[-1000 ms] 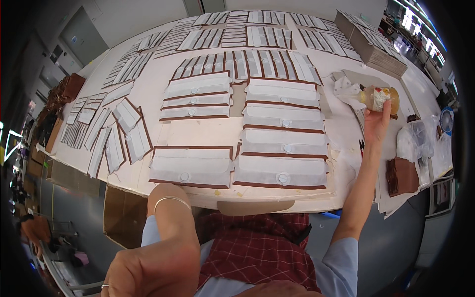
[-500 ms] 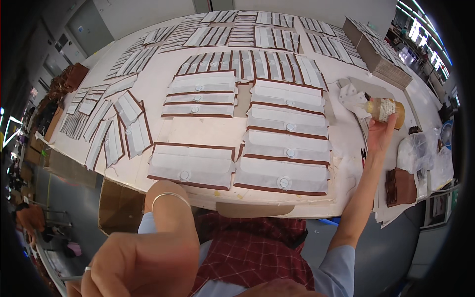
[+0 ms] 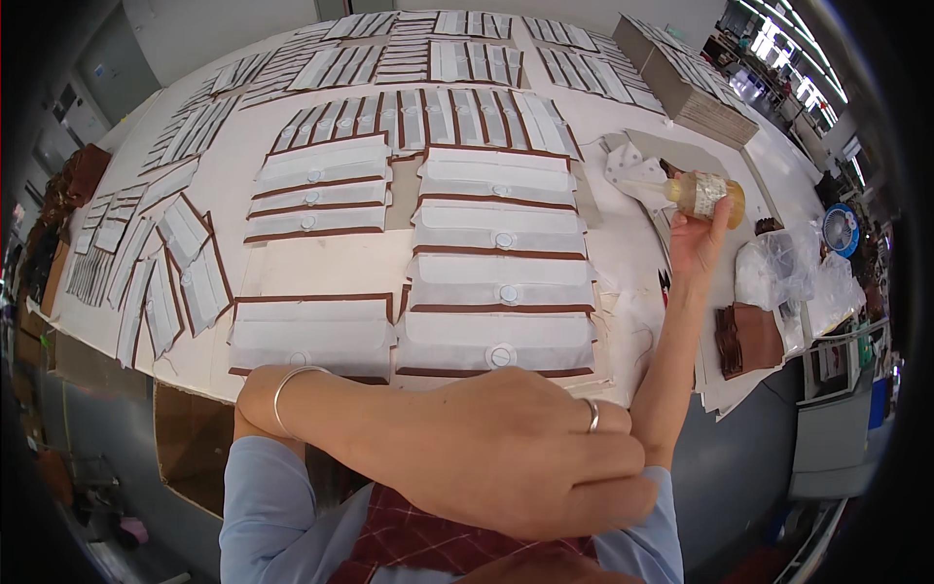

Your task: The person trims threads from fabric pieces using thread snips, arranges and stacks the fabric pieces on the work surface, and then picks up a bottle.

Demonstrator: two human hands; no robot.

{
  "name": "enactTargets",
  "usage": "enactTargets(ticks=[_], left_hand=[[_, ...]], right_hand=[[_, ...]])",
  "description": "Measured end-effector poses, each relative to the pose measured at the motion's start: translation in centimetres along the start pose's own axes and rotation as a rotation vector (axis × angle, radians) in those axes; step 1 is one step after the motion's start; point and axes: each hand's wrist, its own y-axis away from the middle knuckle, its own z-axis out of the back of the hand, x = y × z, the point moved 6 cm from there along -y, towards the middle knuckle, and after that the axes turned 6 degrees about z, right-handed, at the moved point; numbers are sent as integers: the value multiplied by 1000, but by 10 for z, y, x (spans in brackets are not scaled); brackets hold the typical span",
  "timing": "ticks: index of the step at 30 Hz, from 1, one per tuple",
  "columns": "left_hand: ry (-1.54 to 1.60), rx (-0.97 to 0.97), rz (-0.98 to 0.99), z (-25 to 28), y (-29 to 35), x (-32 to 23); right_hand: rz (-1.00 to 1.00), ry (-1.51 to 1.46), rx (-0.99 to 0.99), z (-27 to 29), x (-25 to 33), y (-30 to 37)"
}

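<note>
My right hand is wrapped round a squeeze bottle of yellowish liquid, tilted on its side over the table's right part, its pale nozzle pointing left. Close to the camera, my left hand reaches across my body, a ring on one finger and a bangle on the wrist. Its fingers are curled under; what they hold, if anything, is hidden. Beyond it lie white panels with brown edges, overlapping in a column, most with a round disc. A front-left panel is partly covered by my left wrist.
More brown-edged panels lie in rows across the pale table. A tall stack of boards stands at the far right. Near the right edge are brown pieces, clear plastic bags, a spotted white cloth and a small blue fan.
My left hand has swung from the lower left to the right across my body. The view has shifted, so the table appears further left. The bottle stays in my right hand.
</note>
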Motion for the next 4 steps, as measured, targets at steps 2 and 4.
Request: enactTargets(ticks=[2, 4], left_hand=[[82, 68, -16, 0, -1, -2], [80, 103, -33, -3, 0, -6]], right_hand=[[-5, -2, 1, 2, 0, -2], [-16, 5, 14, 3, -1, -2]])
